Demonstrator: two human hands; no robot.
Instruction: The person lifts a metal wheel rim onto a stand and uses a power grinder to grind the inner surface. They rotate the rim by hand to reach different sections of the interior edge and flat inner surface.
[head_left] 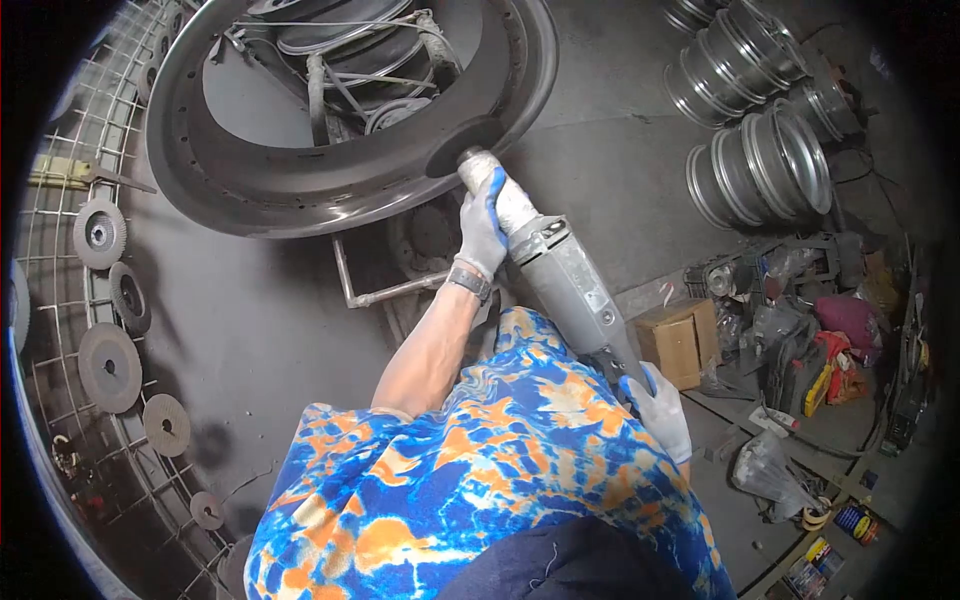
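Grinder: an angle grinder (565, 275) with a grey body is held out in front of the person, above the dark floor (260, 330), between the chest and the big rim.
Long axis: it runs on a slant from lower right, near the person's body, to upper left, away from the body.
Heading: the working head points up and to the left; its dark disc (462, 148) lies against the lower inner band of the wheel rim (330, 190).
Left hand: the left hand (483, 228), in a grey and blue glove, is wrapped tight about the front neck of the grinder, just behind the disc; the forearm is bare and a wristband (470, 283) sits at the wrist.
Right hand: the right hand (660, 408), gloved alike, is closed round the tail end of the grinder, close to the tie-dyed shirt (470, 470).
Wheel rim: large, dark and tilted, its open face turned towards the person; it rests on a pipe frame (385, 293), and more metal parts show through its middle.
Left side: a wire rack (70, 150) carries several round abrasive discs (100, 233), one under another.
Right side: a stack of steel rims (760, 165) lies on the floor, well apart from the grinder; a cardboard box (680, 342) stands just beside the tail of the grinder, with tools and bags beyond it.
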